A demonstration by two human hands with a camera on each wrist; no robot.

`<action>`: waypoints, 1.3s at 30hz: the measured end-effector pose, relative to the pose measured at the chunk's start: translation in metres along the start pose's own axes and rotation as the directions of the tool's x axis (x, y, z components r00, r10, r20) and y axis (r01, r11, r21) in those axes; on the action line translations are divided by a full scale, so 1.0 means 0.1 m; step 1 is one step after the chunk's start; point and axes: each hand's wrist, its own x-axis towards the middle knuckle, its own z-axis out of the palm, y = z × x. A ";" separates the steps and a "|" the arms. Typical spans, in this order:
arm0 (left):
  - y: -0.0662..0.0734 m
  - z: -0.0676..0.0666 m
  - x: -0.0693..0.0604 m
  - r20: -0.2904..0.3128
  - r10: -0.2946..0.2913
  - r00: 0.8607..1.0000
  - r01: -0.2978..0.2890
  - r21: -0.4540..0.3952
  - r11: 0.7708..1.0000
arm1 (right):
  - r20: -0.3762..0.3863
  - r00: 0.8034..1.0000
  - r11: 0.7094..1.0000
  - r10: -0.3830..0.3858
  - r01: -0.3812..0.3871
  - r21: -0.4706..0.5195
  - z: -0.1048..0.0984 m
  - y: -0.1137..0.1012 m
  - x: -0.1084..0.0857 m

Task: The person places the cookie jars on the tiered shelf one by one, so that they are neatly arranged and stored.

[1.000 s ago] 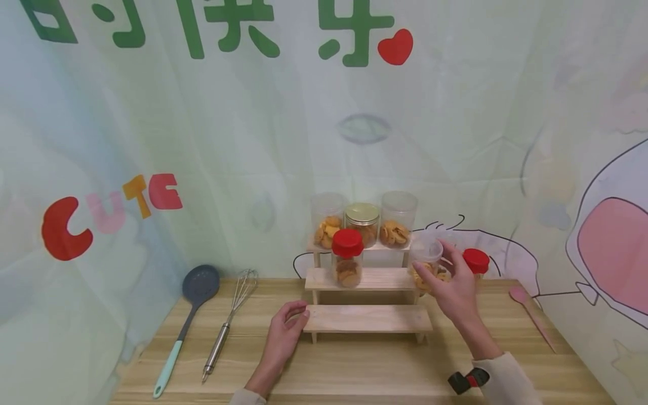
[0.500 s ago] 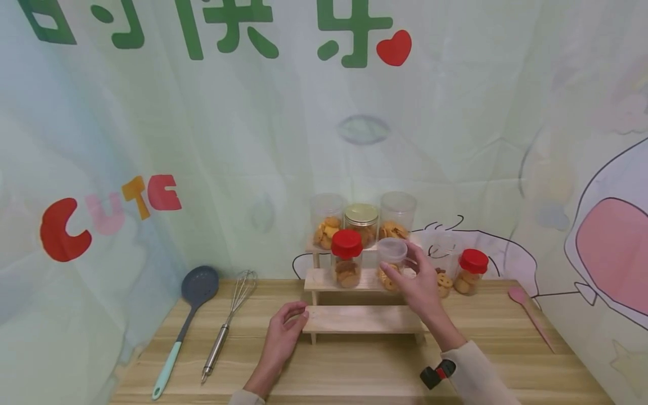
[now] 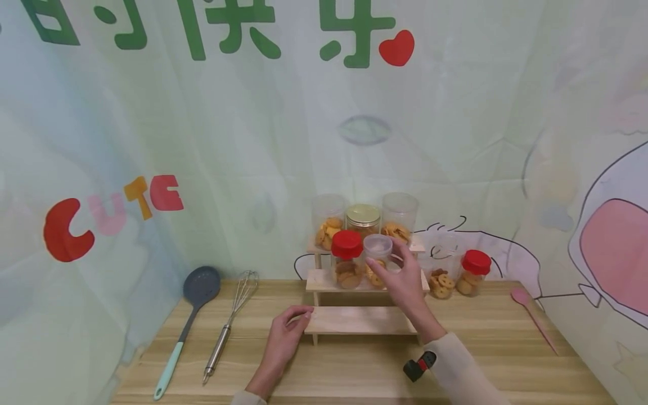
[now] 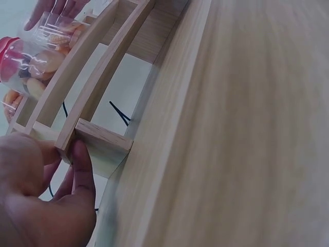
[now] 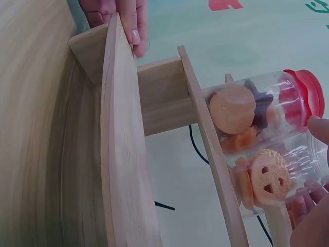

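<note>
A three-tier wooden shelf (image 3: 360, 319) stands on the table. My left hand (image 3: 283, 340) pinches the left end of its lowest board, thumb and fingers around the corner in the left wrist view. On the middle tier my right hand (image 3: 405, 284) grips a clear cookie jar (image 3: 377, 247) with a translucent lid, its fingers around the right side. Just left of it stands a red-lidded cookie jar (image 3: 347, 245); in the right wrist view the two jars sit side by side, close together. Face-shaped cookies (image 5: 270, 177) show inside the held jar.
On the top tier are two clear jars (image 3: 328, 208) (image 3: 400, 203) flanking a gold-lidded jar (image 3: 363, 214). Right of the shelf stand another clear jar (image 3: 442, 284) and a red-lidded one (image 3: 475, 264). A pink spoon (image 3: 520, 296) lies at right, a skimmer (image 3: 201, 283) and whisk (image 3: 223, 340) at left.
My right hand has carried the clear jar leftward from the shelf's right side onto the middle tier, up beside the red-lidded jar. The left hand has stayed at the lowest board.
</note>
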 end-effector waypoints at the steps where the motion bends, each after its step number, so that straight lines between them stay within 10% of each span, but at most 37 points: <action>1: 0.00 0.00 0.00 0.002 -0.003 1.000 0.003 -0.002 1.000 | -0.002 1.000 1.000 0.000 0.000 0.001 0.01 0.00 0.00; 22: -0.04 0.01 -0.01 -0.040 -0.004 0.999 0.005 0.025 1.000 | 0.044 0.999 0.996 -0.030 0.033 -0.079 0.02 0.09 -0.01; 39: -0.04 0.02 0.01 -0.042 0.003 0.999 -0.002 0.030 1.000 | -0.048 0.998 0.985 -0.047 0.038 -0.168 -0.79 0.40 -0.12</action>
